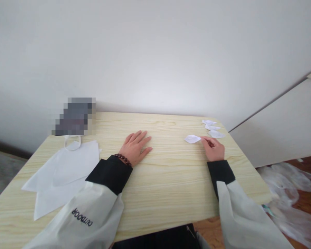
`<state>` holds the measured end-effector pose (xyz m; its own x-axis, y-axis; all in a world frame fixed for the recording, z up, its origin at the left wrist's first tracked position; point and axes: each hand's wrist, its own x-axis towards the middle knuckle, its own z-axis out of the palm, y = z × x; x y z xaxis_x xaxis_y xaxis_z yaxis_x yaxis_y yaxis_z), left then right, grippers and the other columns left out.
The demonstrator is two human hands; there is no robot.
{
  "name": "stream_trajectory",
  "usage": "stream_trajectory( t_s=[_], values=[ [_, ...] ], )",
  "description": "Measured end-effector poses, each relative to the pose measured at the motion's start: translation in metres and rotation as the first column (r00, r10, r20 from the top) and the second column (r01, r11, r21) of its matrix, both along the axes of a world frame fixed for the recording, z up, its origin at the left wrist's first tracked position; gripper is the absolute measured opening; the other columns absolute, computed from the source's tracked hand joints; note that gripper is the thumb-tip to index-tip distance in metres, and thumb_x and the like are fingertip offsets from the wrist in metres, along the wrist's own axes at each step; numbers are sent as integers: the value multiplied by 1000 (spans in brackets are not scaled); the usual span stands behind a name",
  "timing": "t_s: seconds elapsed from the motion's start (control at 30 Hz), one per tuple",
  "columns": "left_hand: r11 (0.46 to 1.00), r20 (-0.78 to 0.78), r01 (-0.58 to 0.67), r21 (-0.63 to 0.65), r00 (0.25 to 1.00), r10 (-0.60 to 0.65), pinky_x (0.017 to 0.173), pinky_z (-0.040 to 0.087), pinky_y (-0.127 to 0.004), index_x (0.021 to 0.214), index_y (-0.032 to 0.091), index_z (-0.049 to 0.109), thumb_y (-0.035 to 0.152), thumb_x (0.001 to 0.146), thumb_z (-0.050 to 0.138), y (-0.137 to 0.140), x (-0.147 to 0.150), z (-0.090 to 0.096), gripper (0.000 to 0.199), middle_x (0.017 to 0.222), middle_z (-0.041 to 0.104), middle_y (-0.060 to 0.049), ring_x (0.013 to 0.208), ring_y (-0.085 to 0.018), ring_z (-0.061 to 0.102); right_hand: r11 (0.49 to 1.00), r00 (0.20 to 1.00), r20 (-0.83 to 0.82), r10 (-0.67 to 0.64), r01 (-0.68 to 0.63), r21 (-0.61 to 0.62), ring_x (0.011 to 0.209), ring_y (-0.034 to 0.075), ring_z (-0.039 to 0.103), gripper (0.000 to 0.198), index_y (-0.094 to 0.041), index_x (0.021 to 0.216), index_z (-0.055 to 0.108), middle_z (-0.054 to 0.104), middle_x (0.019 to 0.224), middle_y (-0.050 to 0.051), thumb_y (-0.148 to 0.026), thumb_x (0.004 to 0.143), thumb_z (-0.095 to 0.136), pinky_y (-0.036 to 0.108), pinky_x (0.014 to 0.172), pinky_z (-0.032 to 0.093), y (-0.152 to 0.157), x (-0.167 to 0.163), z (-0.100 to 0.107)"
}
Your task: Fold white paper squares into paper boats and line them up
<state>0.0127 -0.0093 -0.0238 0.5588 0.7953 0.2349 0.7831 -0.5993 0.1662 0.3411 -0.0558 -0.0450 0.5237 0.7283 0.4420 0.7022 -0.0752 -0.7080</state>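
My left hand (135, 148) lies flat on the light wood-grain table, fingers spread and nothing in them. At the right side, my right hand (214, 148) pinches one tip of a small folded white paper piece (192, 139), which points to the left just over the tabletop. Just beyond that hand, several similar folded paper pieces (213, 128) lie in a slanting row by the table's right edge. Left of my left sleeve are overlapping white paper sheets (64, 173), partly covered by the sleeve.
A pixelated dark object (74, 117) stands at the table's back left corner, with a white ring-shaped loop (73, 142) in front of it. The table (166, 193) meets a white wall (155, 58). Clear plastic bags (292, 197) lie on the floor at right.
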Motion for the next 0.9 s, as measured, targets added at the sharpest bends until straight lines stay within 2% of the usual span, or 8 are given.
stream_trajectory(
  t_s=[0.13,0.27,0.47,0.9],
  values=[
    [1000,-5,-6,5,1000,6,108,25,-43,125,22,52,43,88,40,0,0,-2,44,140,41,-6,131,-25,33,966,966,10,-259,259,-11,60,18,57,37,-12,84,73,70,78,11,-40,66,58,34,65,48,-22,54,-4],
    [1000,-7,-1,1,1000,1,108,25,-43,125,21,52,42,88,40,1,0,-1,44,140,41,-6,131,-24,33,929,929,10,-370,370,-11,57,19,57,40,-10,84,74,70,74,11,-41,64,57,33,61,48,-32,90,-8],
    [1000,-11,2,-1,1000,-2,108,25,-43,125,21,52,42,88,39,3,0,-2,44,140,41,-6,131,-24,33,922,921,28,-388,388,-9,56,19,57,41,-11,83,75,70,70,10,-43,63,57,32,61,48,-28,104,-13],
    [1000,-17,0,8,1000,1,108,25,-43,124,21,53,43,88,37,3,0,-2,45,140,42,-6,131,-24,33,919,918,52,-393,394,-21,56,18,55,48,-10,93,73,70,79,12,-43,64,56,36,68,48,-26,96,-9]
  ],
)
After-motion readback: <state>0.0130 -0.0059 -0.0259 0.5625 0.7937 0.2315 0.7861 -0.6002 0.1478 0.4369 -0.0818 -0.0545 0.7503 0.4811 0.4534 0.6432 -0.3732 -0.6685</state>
